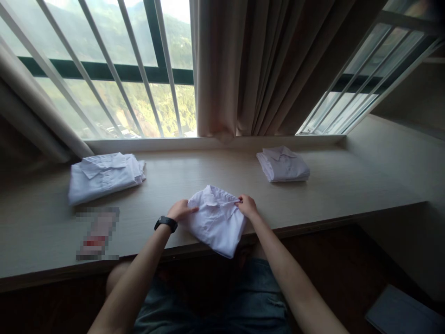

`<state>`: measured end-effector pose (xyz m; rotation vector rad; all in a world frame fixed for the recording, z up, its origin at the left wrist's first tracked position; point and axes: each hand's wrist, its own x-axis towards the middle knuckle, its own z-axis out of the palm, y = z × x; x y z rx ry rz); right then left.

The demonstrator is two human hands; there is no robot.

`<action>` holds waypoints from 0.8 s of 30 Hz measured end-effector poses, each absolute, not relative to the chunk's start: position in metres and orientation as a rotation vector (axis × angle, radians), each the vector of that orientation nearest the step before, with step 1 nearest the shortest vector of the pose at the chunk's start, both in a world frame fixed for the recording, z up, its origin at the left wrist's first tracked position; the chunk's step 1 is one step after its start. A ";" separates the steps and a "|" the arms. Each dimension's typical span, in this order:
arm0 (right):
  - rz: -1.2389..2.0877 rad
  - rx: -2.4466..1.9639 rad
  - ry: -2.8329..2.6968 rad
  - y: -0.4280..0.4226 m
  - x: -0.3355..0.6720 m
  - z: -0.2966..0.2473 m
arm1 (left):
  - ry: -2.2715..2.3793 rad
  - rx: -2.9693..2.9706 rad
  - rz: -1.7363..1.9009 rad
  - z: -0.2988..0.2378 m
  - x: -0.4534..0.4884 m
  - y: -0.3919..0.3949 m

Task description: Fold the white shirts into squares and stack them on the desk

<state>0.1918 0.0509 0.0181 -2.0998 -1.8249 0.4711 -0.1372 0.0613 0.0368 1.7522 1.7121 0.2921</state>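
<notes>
A white collared shirt, folded into a compact shape, lies in front of me at the desk's front edge, its lower corner hanging over the edge. My left hand grips its left side, thumb on top and the other fingers hidden beneath. At its upper right edge, my right hand pinches the cloth between closed fingers. The shirt's collar points away from me, toward the window. A black watch is on my left wrist.
Folded white shirts lie at the left, and another folded white shirt at the back right. A blurred-out flat item is on the desk near its front left. Curtains and a barred window stand behind.
</notes>
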 end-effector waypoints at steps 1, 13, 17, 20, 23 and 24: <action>0.461 -2.069 -1.851 0.062 0.189 0.024 | 1.712 1.758 0.268 0.036 -0.142 0.043; 0.049 -2.045 -1.950 -0.009 0.112 -0.002 | 1.674 2.562 0.621 0.050 -0.073 0.030; 0.111 -2.116 -1.986 -0.018 0.118 -0.014 | 1.696 2.557 0.427 0.018 -0.054 0.034; 0.113 -2.119 -1.977 -0.017 0.120 -0.019 | 1.729 2.521 0.424 -0.001 -0.054 0.031; 0.154 -2.096 -1.944 -0.015 0.120 -0.020 | 1.691 2.488 0.417 -0.005 -0.058 0.033; 0.186 -2.067 -1.936 -0.015 0.122 -0.020 | 1.663 2.472 0.420 -0.005 -0.060 0.034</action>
